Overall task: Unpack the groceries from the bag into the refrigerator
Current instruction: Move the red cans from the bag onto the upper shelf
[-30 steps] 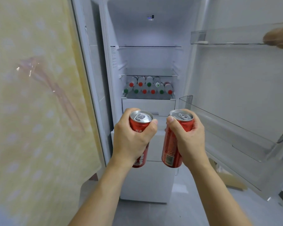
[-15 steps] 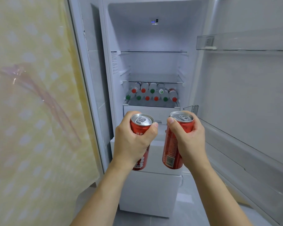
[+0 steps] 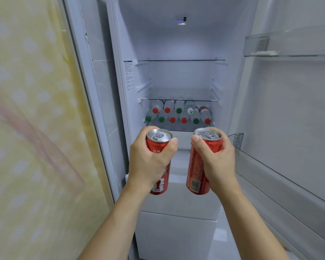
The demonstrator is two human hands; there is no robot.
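I see left hand [image 3: 148, 162] wrapped round a glossy red slim can [image 3: 159, 160], right hand [image 3: 214, 162] gripping a second red can [image 3: 197, 173], both upright before the open white refrigerator [image 3: 176, 44]; capped plastic bottles [image 3: 178, 114] lie under a glass shelf [image 3: 180, 100].

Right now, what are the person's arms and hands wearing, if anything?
Nothing shows: the left hand and right hand are bare, without gloves, rings, or watch. Both forearms are uncovered to the bottom of the picture, no sleeve in view.
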